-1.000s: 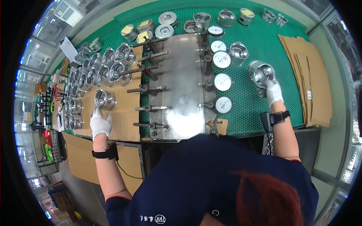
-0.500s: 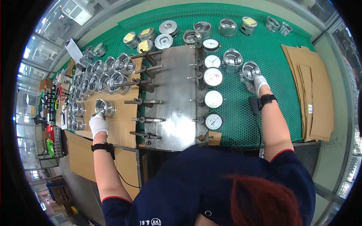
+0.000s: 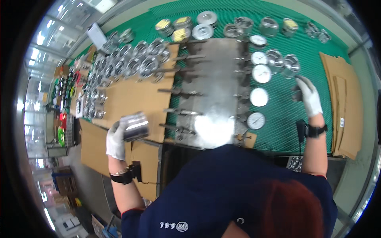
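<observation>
My gloved left hand (image 3: 116, 141) is closed around the side of a shiny metal piston (image 3: 135, 126), held tilted on its side above the front edge of the brown cardboard (image 3: 135, 99). The piston is a little blurred by motion. On the right, my gloved right hand (image 3: 308, 95) hovers over the green mesh mat (image 3: 283, 123) with its fingers apart and nothing in them. Just beyond its fingertips stands a piston (image 3: 291, 66), open end up, and a second piston (image 3: 274, 60) is beside it to the left.
Between my hands lies a steel plate (image 3: 218, 91), with clamp-like rods (image 3: 180, 92) on its left and several dial gauges (image 3: 259, 97) on its right. Many pistons (image 3: 133, 65) crowd the cardboard's far left. Pistons with yellow labels (image 3: 181, 35) line the back. Folded cardboard (image 3: 340, 103) lies at right.
My left hand has lifted the piston off the cardboard and drawn it toward me. My right hand has let go of its piston and pulled back. The whole view has shifted.
</observation>
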{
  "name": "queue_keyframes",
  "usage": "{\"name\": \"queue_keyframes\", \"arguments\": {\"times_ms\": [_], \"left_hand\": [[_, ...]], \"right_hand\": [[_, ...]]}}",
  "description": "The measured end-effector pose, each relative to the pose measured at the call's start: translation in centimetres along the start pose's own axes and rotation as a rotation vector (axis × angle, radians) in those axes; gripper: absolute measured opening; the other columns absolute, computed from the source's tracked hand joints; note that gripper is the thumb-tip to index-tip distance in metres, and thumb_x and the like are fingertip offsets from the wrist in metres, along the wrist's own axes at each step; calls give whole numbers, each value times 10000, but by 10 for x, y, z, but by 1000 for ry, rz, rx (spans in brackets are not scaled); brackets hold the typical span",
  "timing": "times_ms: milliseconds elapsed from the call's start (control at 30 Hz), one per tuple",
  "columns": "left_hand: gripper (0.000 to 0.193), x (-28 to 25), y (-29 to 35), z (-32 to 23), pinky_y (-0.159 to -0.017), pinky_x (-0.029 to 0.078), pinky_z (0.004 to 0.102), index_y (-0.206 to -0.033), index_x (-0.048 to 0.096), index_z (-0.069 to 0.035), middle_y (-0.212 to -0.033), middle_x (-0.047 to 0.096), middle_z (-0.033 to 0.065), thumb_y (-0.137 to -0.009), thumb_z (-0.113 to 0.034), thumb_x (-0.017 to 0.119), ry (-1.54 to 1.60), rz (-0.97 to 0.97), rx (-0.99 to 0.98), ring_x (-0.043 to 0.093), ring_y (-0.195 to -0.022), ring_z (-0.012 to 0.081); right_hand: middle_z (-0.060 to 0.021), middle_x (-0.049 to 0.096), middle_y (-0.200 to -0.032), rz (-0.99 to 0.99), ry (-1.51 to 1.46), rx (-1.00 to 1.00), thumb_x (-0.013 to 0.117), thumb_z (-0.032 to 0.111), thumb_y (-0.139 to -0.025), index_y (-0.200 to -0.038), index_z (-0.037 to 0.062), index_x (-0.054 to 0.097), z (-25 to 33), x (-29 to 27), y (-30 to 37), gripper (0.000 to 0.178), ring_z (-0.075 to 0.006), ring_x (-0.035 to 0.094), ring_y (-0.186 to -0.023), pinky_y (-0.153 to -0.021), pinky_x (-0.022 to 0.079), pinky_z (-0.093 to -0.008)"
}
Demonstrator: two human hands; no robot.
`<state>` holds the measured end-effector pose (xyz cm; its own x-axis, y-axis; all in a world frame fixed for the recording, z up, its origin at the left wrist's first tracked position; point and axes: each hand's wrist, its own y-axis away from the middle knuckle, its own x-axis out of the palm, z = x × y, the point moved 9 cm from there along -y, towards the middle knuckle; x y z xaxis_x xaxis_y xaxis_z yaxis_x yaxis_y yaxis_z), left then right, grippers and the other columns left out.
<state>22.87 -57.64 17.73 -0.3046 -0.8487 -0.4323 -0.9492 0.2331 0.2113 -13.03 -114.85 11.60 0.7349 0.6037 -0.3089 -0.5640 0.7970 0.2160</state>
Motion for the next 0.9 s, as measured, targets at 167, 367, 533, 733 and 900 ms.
{"name": "queue_keyframes", "arguments": {"times_ms": [167,367,533,733,900], "left_hand": [[547,100,64,-77,-873,534,323,-1278,597,94,-1177,691,156,-865,-248,704,391,467,-19,679,-965,207],[556,189,91,-55,-764,591,346,-1404,436,116,-1220,655,206,-943,-154,592,577,1073,-385,706,-974,264],[684,198,67,-62,-921,536,440,-1450,429,-19,-1251,632,218,-826,-89,700,-395,729,619,652,-1058,393],[917,233,93,-76,-1003,457,504,-1448,425,-29,-1346,544,222,-676,-246,869,-449,584,1178,557,-1181,426],[962,241,91,-76,-1026,451,496,-1469,404,-48,-1361,527,225,-683,-316,890,-462,488,1180,550,-1200,414]], "right_hand": [[-92,716,-1014,552,109,-507,718,68,-877,-1340,1,609,108,128,120,480,-147,698,-815,-734,573,-281],[-269,465,-1420,495,84,-769,952,261,-642,-1587,-21,153,108,226,180,1269,-414,507,-1303,-1109,417,-445],[-233,540,-1206,367,623,-695,868,381,-688,-1548,21,294,97,233,165,1095,-415,649,-978,-795,571,-455],[-267,547,-1258,254,583,-790,831,253,-749,-1533,-31,277,93,233,172,1001,-432,646,-990,-850,560,-450],[-185,685,-1081,472,153,7,752,140,-857,-1544,-89,228,12,220,171,894,-295,686,-964,-830,564,-361]]}}
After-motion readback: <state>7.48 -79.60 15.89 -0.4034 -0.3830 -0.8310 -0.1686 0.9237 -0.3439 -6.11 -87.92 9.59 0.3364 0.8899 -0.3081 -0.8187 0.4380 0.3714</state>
